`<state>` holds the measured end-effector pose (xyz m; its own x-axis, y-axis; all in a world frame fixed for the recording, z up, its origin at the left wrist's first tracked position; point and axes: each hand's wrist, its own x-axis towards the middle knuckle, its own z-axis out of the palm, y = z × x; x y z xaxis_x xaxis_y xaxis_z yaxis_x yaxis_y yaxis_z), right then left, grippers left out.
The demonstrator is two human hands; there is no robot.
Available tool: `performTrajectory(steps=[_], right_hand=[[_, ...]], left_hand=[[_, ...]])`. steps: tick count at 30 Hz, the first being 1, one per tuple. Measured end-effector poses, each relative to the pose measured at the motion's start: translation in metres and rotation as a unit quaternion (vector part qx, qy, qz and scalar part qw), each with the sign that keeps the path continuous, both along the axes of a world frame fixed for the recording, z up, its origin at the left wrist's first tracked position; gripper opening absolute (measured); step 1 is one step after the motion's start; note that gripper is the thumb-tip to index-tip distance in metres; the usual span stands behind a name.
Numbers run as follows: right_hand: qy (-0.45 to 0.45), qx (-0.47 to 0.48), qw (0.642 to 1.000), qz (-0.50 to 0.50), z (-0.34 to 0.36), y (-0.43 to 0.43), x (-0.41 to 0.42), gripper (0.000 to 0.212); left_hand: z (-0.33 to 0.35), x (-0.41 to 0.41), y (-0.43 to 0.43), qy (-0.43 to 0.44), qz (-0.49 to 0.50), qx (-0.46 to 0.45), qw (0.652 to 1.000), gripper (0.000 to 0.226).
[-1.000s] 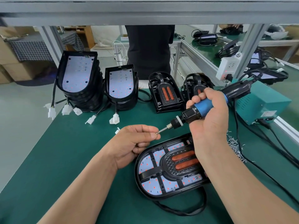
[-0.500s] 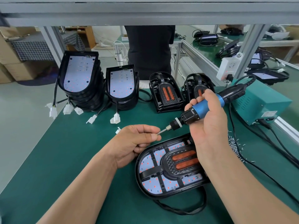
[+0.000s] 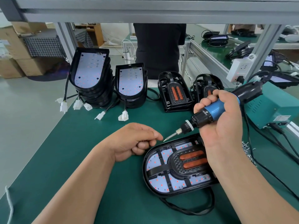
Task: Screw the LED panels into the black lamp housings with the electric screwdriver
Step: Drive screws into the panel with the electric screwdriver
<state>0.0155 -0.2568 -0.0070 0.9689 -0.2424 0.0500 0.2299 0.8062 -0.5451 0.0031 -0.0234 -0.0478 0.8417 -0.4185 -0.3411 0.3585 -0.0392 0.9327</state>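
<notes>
A black lamp housing lies flat on the green mat in front of me, with a white LED panel dotted red seated inside under a black insert with two orange strips. My right hand grips the blue and black electric screwdriver, tilted down to the left. Its bit carries a small screw at the tip, just above the housing's far rim. My left hand rests on the mat beside the housing, fingers curled, its fingertips a short gap from the bit tip.
Two stacks of housings with LED panels and two stacks of black inserts line the back. A teal power box and cables sit right, loose screws near it. A person in black stands behind the table.
My left hand has let go of the bit tip and drawn back slightly. The screwdriver has dropped lower toward the housing's far rim with a screw on its tip.
</notes>
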Motion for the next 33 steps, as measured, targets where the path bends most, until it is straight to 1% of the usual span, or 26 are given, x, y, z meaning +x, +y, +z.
performTrajectory(steps=[2,6,13,19,24,30,33], right_hand=[[-0.022,-0.02,0.999,0.019,0.001,0.002,-0.002,0.016],[-0.061,-0.066,0.994,0.057,0.001,0.008,-0.007,0.012],[-0.088,-0.136,0.984,0.073,0.002,0.018,-0.013,0.015],[-0.093,-0.157,0.98,0.077,0.004,0.022,-0.017,0.019],[-0.112,-0.174,0.975,0.078,0.007,0.023,-0.02,0.03],[-0.162,-0.209,0.961,0.087,0.011,0.026,-0.025,0.023],[-0.182,-0.231,0.951,0.092,0.012,0.028,-0.028,0.026]], left_hand=[[0.003,-0.001,0.004,-0.007,-0.032,0.033,0.999,0.013],[0.005,-0.003,0.007,-0.013,-0.067,0.073,0.995,0.019],[0.005,-0.004,0.007,-0.026,-0.073,0.086,0.993,0.021],[0.005,-0.004,0.006,-0.027,-0.069,0.087,0.993,0.023],[0.006,-0.004,0.005,-0.027,-0.07,0.081,0.994,0.039],[0.005,-0.005,0.004,-0.031,-0.065,0.087,0.994,0.037],[0.005,-0.005,0.004,-0.035,-0.067,0.089,0.993,0.04]])
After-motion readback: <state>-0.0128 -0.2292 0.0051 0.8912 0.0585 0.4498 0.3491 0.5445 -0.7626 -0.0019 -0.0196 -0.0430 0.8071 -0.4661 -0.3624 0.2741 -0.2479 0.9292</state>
